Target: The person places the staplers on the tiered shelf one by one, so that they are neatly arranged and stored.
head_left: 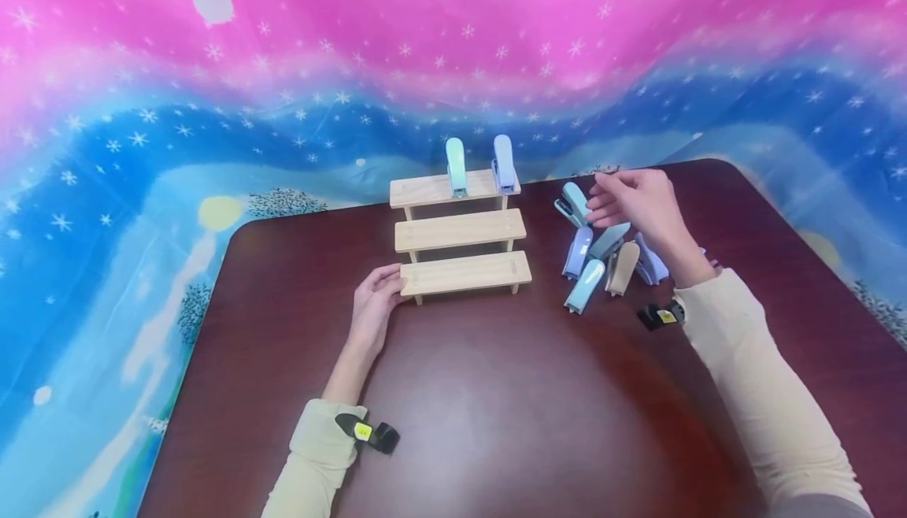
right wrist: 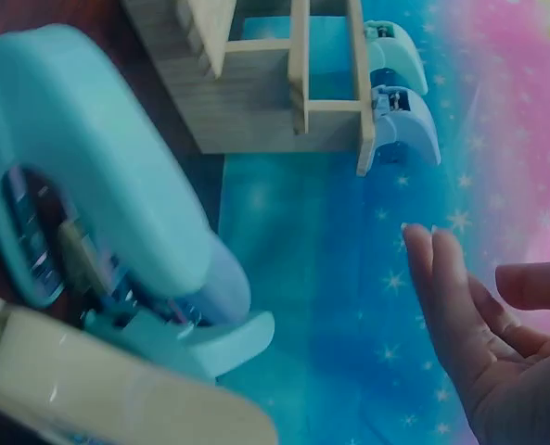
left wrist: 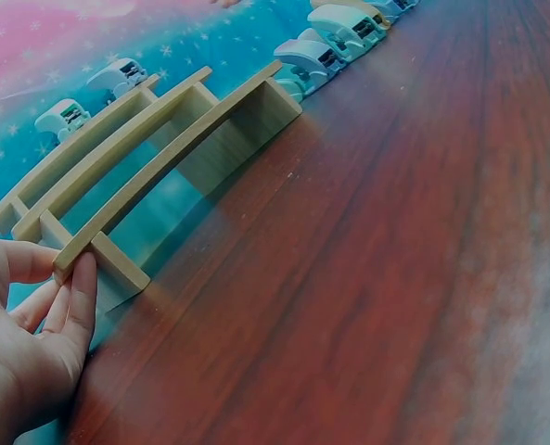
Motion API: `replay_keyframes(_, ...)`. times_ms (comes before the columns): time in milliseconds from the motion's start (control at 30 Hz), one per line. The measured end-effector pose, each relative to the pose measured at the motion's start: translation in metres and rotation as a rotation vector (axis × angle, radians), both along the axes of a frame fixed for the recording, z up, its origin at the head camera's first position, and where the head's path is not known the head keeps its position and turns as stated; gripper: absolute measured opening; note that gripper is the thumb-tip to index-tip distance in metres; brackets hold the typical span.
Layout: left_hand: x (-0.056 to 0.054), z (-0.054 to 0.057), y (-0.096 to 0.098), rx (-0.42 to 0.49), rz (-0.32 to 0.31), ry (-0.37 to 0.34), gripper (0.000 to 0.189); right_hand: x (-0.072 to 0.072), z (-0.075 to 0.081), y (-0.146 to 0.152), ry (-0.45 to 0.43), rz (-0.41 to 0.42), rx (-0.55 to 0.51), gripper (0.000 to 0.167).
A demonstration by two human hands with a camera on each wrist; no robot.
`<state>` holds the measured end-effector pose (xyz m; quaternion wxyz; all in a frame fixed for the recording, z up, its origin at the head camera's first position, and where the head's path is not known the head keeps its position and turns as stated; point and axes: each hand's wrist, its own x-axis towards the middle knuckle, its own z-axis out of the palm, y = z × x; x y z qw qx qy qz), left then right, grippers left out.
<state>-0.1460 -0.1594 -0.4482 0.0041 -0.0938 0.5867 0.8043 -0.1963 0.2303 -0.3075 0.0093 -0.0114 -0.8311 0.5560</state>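
Note:
My left hand (head_left: 375,307) grips the left end of the lowest step of a three-tier wooden display rack (head_left: 465,272); in the left wrist view the thumb and fingers (left wrist: 82,301) pinch the board's corner. On the top step stand a mint green stapler (head_left: 457,167) and a lavender stapler (head_left: 504,164), side by side. My right hand (head_left: 641,201) is raised over a group of staplers, fingers loosely bent with nothing between them. Under it lie a teal stapler (head_left: 575,203), a purple one (head_left: 578,252), a light blue one (head_left: 585,286) and a beige one (head_left: 623,268).
A grey-green stapler (head_left: 609,242) and another purple stapler (head_left: 649,260) lie in the same group, right of the rack. The dark wooden table (head_left: 482,408) has a rounded far edge. Behind it hangs a pink and blue cloth (head_left: 397,53).

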Motion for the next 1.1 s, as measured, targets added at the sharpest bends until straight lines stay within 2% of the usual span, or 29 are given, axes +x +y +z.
replay_keyframes(167, 0.0, -0.002, 0.004, 0.01, -0.006, 0.004, 0.034, 0.009, -0.006, 0.012, -0.007, -0.001, 0.059, 0.051)
replay_keyframes(300, -0.005, 0.002, 0.002, 0.022, 0.017, 0.022, 0.032, 0.003, -0.005, 0.019, 0.004, 0.002, 0.098, 0.052)
replay_keyframes(433, -0.006, 0.004, -0.002, 0.024, 0.048, 0.03, 0.029, -0.002, -0.005, 0.031, -0.011, 0.009, 0.091, 0.054)
replay_keyframes(633, -0.005, 0.004, -0.003, 0.026, 0.017, 0.018, 0.03, 0.003, -0.012, 0.057, -0.046, -0.038, 0.091, 0.052)
replay_keyframes(833, -0.003, 0.001, 0.0, 0.035, 0.019, 0.018, 0.03, 0.005, -0.024, 0.08, -0.076, -0.046, 0.106, 0.053)
replay_keyframes(1000, 0.0, -0.002, 0.001, 0.027, -0.008, -0.001, 0.032, 0.008, -0.042, 0.095, -0.165, -0.022, 0.081, 0.057)
replay_keyframes(1100, 0.001, -0.001, 0.0, 0.015, 0.006, -0.013, 0.032, 0.006, -0.049, 0.096, -0.195, -0.008, 0.079, 0.058)
